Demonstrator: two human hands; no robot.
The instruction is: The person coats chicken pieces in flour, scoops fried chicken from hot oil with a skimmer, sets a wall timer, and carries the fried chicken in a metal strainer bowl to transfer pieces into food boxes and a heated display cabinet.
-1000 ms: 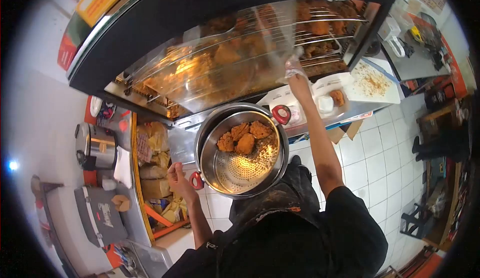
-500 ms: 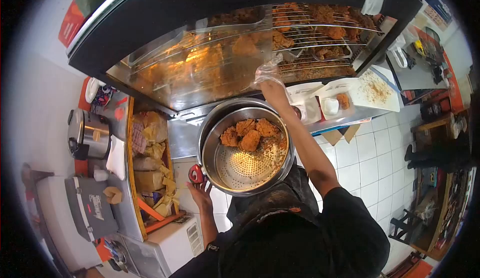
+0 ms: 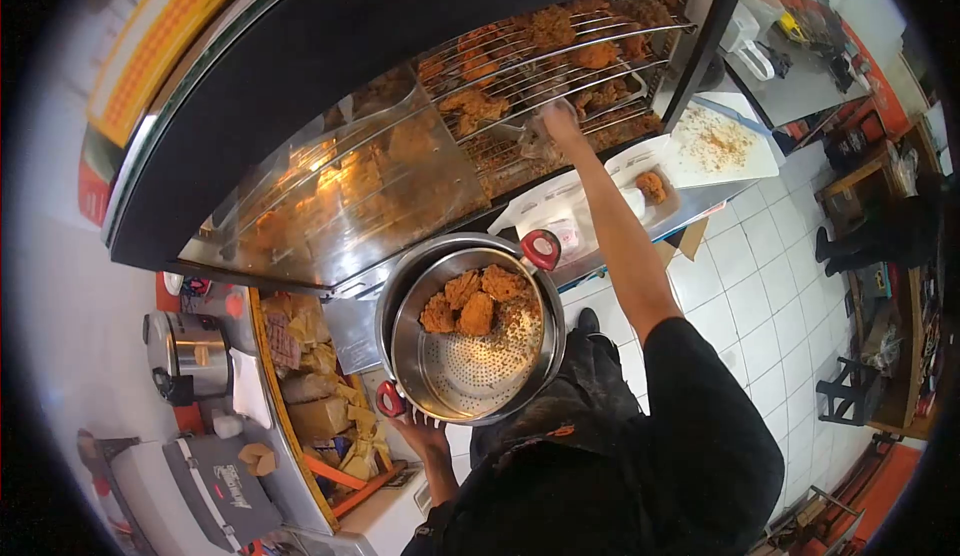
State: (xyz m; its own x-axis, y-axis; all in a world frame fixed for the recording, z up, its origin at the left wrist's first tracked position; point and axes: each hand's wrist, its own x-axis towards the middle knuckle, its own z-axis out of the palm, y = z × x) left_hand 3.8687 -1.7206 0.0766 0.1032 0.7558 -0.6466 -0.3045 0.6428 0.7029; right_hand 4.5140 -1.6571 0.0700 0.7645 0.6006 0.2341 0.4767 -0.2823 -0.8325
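Note:
My left hand (image 3: 424,436) supports a steel pot (image 3: 385,328) from below, by one of its red handles (image 3: 390,399). A perforated steel insert sits inside the pot. Several pieces of fried chicken (image 3: 476,313) lie in it, with loose crumbs beside them. My right hand (image 3: 556,124), in a clear plastic glove, reaches into the open side of a heated display cabinet (image 3: 420,146). It is at the wire racks (image 3: 530,81), close to more fried chicken (image 3: 472,111). Its fingers are blurred and partly hidden, so a hold on anything cannot be made out.
Below the cabinet opening stands a white takeaway box (image 3: 610,211) with a chicken piece in it. A crumb-strewn white board (image 3: 715,146) lies to its right. On the left are a rice cooker (image 3: 195,354), a grey cooler box (image 3: 215,491) and a shelf of paper bags (image 3: 320,419).
My right hand has gone from the cabinet's edge deeper in among the racks. The view has shifted and turned, and the pot's second red handle now shows.

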